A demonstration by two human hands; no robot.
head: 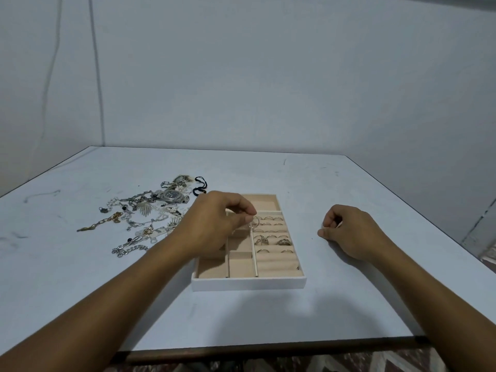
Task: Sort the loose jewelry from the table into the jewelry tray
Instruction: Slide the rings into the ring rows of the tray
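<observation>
Partway | white, beige-lined jewelry tray mid-table: roll section holds several rings, other visible compartments bare | left hand pinches thin metal hoop over tray | right hand curled beside tray, contents untellable | tangled heap of silver and gold chains left of tray, unsorted

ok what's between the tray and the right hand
Only bare table lies between the jewelry tray and the right hand, as the head view shows.
</observation>
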